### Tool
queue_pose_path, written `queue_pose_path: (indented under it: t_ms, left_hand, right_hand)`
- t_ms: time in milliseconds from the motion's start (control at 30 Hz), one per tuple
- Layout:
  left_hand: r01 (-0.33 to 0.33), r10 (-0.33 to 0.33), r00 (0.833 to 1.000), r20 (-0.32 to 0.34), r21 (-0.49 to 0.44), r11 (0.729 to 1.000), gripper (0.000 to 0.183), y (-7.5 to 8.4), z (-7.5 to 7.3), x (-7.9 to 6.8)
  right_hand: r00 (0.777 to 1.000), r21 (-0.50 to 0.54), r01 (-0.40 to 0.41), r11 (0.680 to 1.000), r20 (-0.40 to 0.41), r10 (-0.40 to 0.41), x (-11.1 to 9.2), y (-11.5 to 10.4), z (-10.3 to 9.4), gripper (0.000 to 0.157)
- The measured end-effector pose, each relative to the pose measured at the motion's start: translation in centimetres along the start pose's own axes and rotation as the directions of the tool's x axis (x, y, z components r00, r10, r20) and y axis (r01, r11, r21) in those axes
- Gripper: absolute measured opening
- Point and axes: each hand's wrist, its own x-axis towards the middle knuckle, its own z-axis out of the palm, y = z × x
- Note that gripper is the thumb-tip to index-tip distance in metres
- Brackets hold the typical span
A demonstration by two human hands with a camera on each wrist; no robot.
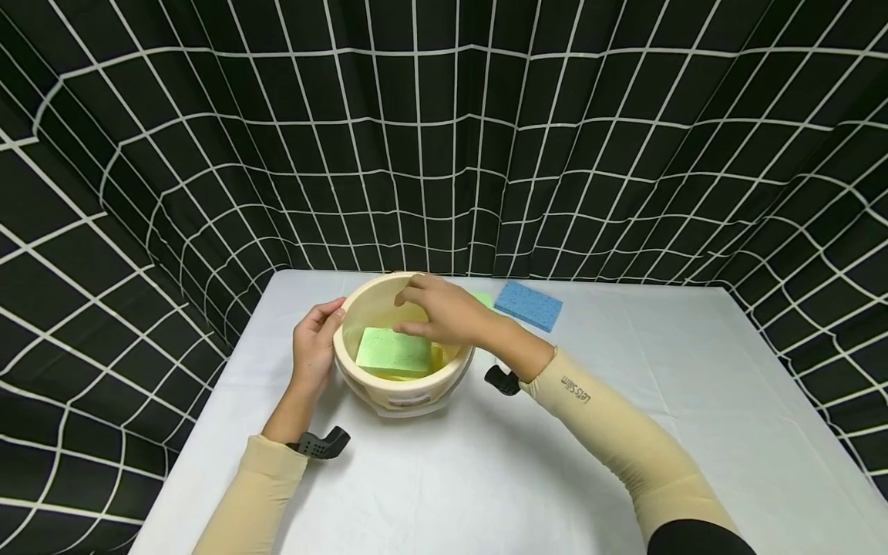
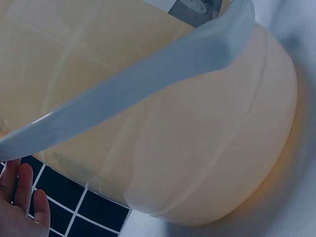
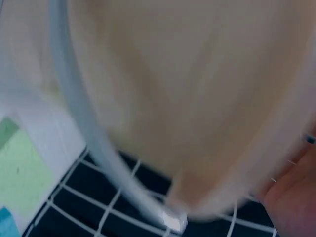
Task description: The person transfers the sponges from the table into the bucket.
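Observation:
A cream bucket [image 1: 388,388] with a pale plastic handle [image 2: 133,89] stands toward the back of the table. My left hand [image 1: 316,343] grips its left rim, thumb near the top edge and fingers along the outside. Over the bucket's mouth hovers my right hand [image 1: 447,312], palm down, thumb apart from loosely bent fingers with nothing visible between them. Inside lies a light green sponge [image 1: 394,351], just below and left of that hand. Something yellow [image 1: 437,357] shows beside and under the sponge, partly covered.
Right of the bucket, at the table's back, lies a blue sponge [image 1: 529,305]. A second green sponge [image 3: 24,168] lies beside it, mostly behind my right hand in the head view. Black curtain with white grid lines [image 1: 444,154] closes off the back and sides.

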Motion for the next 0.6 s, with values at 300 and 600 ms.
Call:
queue_pose_path:
  t_ms: [300, 600]
  left_hand:
    - [0.008, -0.008, 1.0, -0.009, -0.004, 1.0, 0.021, 0.0, 0.0, 0.0]
    - [0.013, -0.013, 1.0, 0.002, -0.018, 1.0, 0.024, -0.1, 0.1, 0.1]
  right_hand:
    - [0.979, 0.024, -0.059, 0.998, -0.193, 0.062, -0.6, 1.5, -2.9, 0.033]
    - [0.953, 0.086, -0.166, 0.982, -0.243, 0.182, -1.7, 4.1, -4.4, 0.032]
